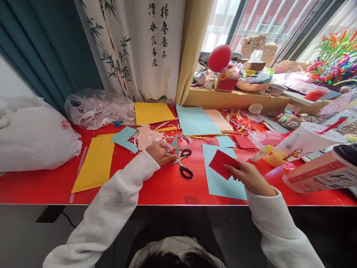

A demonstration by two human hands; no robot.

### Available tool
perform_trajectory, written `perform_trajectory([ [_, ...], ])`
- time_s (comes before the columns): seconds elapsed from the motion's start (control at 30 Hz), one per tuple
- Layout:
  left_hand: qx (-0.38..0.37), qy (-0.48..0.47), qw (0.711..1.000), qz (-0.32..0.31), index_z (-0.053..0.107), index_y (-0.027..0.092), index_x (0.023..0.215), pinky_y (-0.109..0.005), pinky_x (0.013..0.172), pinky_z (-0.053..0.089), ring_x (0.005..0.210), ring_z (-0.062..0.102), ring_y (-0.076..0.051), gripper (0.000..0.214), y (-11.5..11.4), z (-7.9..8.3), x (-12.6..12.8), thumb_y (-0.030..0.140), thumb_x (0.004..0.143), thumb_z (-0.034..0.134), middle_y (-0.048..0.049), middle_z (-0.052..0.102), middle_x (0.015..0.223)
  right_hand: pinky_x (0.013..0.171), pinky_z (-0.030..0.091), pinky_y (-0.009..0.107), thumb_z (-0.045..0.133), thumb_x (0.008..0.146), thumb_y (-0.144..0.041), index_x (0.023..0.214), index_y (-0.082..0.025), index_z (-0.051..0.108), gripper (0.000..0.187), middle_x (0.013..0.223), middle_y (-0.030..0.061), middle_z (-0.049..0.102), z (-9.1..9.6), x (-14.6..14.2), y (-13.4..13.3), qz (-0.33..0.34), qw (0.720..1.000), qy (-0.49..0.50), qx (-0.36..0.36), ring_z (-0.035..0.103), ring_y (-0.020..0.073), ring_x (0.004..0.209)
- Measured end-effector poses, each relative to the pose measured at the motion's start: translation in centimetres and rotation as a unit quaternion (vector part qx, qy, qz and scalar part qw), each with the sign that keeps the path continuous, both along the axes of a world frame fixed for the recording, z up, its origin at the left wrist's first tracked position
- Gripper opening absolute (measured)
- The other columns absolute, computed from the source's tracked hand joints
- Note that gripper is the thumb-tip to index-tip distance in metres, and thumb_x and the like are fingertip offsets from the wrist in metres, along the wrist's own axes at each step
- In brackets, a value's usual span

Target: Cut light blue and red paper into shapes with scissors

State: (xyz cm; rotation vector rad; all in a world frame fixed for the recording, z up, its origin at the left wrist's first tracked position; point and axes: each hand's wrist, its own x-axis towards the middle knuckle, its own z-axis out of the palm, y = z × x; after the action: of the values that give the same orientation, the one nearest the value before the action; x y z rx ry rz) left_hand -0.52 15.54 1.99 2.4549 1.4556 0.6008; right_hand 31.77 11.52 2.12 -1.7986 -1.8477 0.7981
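Note:
My left hand (160, 152) rests on the red table (156, 186), fingers curled round the blade end of black-handled scissors (184, 163), whose handles point right. A small pink scrap shows at the knuckles. My right hand (247, 175) pinches a red paper square (221, 163) by its right corner, just above a light blue sheet (220, 182) lying flat near the table's front edge. Both sleeves are white.
Yellow sheets (96, 162) lie at the left beside a white plastic bag (33, 137). More coloured sheets (195, 120) and paper scraps lie behind the scissors. A glue stick (260, 153), paper cups (315, 172) and craft clutter crowd the right side and the windowsill.

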Motion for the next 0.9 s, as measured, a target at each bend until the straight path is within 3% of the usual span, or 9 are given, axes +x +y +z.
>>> perform_trajectory([
  [0.1,0.000,-0.006,1.000,0.003,0.034,0.022,0.134,-0.036,0.083,0.045,0.095,0.059,-0.022,0.074,-0.7,0.1,1.4,0.061,0.072,0.048,-0.0036,0.066,0.100,0.049,0.041,0.027,0.047,0.077,-0.053,0.078,-0.017,0.054,0.036,0.054,0.0005,0.055,-1.2,0.2,0.3,-0.011,0.999,-0.030,-0.005,0.051,0.0142,0.049],
  [0.23,0.072,0.021,0.997,-0.003,0.060,0.023,0.110,-0.038,0.084,0.044,0.088,0.061,-0.022,0.033,-0.9,0.0,2.1,0.033,0.081,0.048,-0.0047,0.069,0.085,0.059,0.047,0.035,0.046,0.078,-0.051,0.116,-0.014,0.047,0.053,0.079,0.0099,0.062,-3.2,-0.1,0.4,-0.041,0.986,-0.152,0.044,0.058,0.0223,0.065],
  [0.3,0.107,-0.107,0.988,0.033,0.063,0.020,0.102,-0.032,0.081,0.046,0.088,0.061,-0.019,0.027,-0.9,0.4,1.2,0.026,0.083,0.045,-0.0059,0.068,0.090,0.070,0.047,0.043,0.045,0.078,-0.055,0.128,-0.007,0.038,0.069,0.102,0.0211,0.055,-3.9,-0.1,0.0,-0.062,0.962,-0.230,0.132,0.057,0.0310,0.087],
  [0.4,0.114,-0.363,0.925,0.016,0.062,0.019,0.093,-0.025,0.070,0.048,0.080,0.060,-0.014,0.020,-1.0,1.5,-0.6,0.029,0.078,0.056,-0.0038,0.066,0.088,0.088,0.037,0.055,0.039,0.077,-0.064,0.133,-0.003,0.030,0.083,0.122,0.0279,0.039,-3.5,-0.2,-1.0,-0.081,0.910,-0.291,0.285,0.040,0.0410,0.114],
  [0.5,0.041,-0.496,0.866,-0.045,0.063,0.018,0.075,-0.022,0.057,0.046,0.063,0.056,-0.011,0.012,-1.2,2.1,-1.3,0.028,0.070,0.066,-0.0004,0.061,0.069,0.096,0.032,0.056,0.041,0.074,-0.067,0.135,-0.010,0.028,0.085,0.132,0.0241,0.031,-0.8,-1.4,-1.9,-0.067,0.918,-0.193,0.339,0.031,0.0387,0.123],
  [0.6,-0.056,-0.509,0.857,-0.061,0.065,0.017,0.071,-0.023,0.058,0.047,0.063,0.056,-0.010,0.012,-1.4,1.5,-0.5,0.029,0.067,0.068,-0.0009,0.062,0.067,0.089,0.047,0.042,0.043,0.080,-0.056,0.132,-0.021,0.030,0.064,0.133,0.0162,0.037,2.7,-4.5,-1.9,0.092,0.977,0.074,0.177,0.040,0.0274,0.121],
  [0.67,-0.096,-0.496,0.860,-0.069,0.066,0.018,0.074,-0.024,0.062,0.048,0.067,0.057,-0.012,0.013,-1.4,0.8,0.3,0.029,0.068,0.067,-0.0020,0.064,0.072,0.085,0.050,0.038,0.041,0.083,-0.053,0.124,-0.022,0.041,0.051,0.124,0.0127,0.048,4.3,-7.0,-1.0,0.208,0.955,0.210,0.010,0.049,0.0229,0.113],
  [0.73,-0.121,-0.472,0.871,-0.067,0.067,0.018,0.081,-0.026,0.064,0.049,0.068,0.058,-0.012,0.016,-1.4,0.2,0.8,0.029,0.070,0.066,-0.0026,0.064,0.075,0.072,0.054,0.033,0.049,0.080,-0.048,0.115,-0.019,0.047,0.045,0.102,0.0100,0.059,4.7,-9.3,0.7,0.163,0.945,0.281,-0.032,0.058,0.0191,0.092],
  [0.9,-0.203,-0.474,0.854,-0.067,0.063,0.018,0.100,-0.031,0.078,0.050,0.087,0.062,-0.018,0.033,-1.2,-0.1,0.8,0.027,0.069,0.067,-0.0056,0.065,0.096,0.051,0.048,0.023,0.062,0.073,-0.037,0.098,-0.016,0.051,0.034,0.077,0.0018,0.056,3.7,-11.8,4.4,0.135,0.929,0.344,0.020,0.054,0.0107,0.064],
])
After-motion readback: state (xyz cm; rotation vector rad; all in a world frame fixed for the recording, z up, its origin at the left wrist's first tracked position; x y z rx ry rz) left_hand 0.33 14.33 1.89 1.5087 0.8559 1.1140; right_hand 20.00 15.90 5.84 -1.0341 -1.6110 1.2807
